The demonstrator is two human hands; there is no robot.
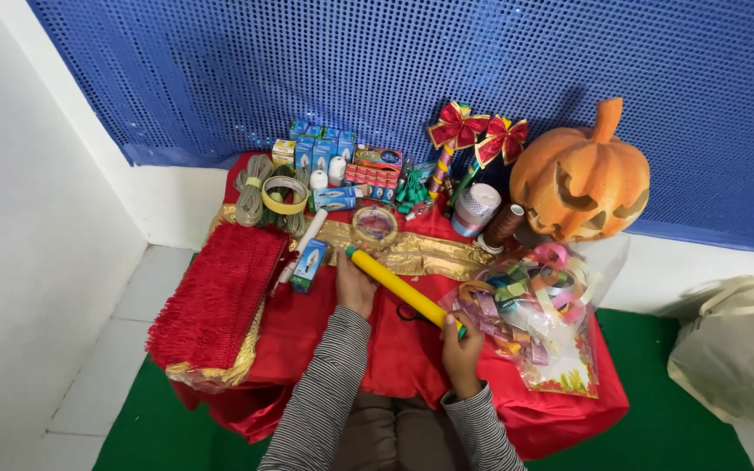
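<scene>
Now both hands grip a yellow tube [399,286] over the red worktop [394,349]: left hand [355,286] near its top, right hand [462,349] at its bottom, near the ribbon bag [534,305].

Bare red cloth [394,344] lay open in the middle of the low table — the one clear stretch for a hand to pass. To the left the folded red fringe [211,301] blocked the way; to the right, a clear bag of ribbons [534,305]. Beyond the gold band [421,253], small boxes [325,153], tape rolls [284,194] and the orange pumpkin [579,179] crowded the back — no gap there.
</scene>
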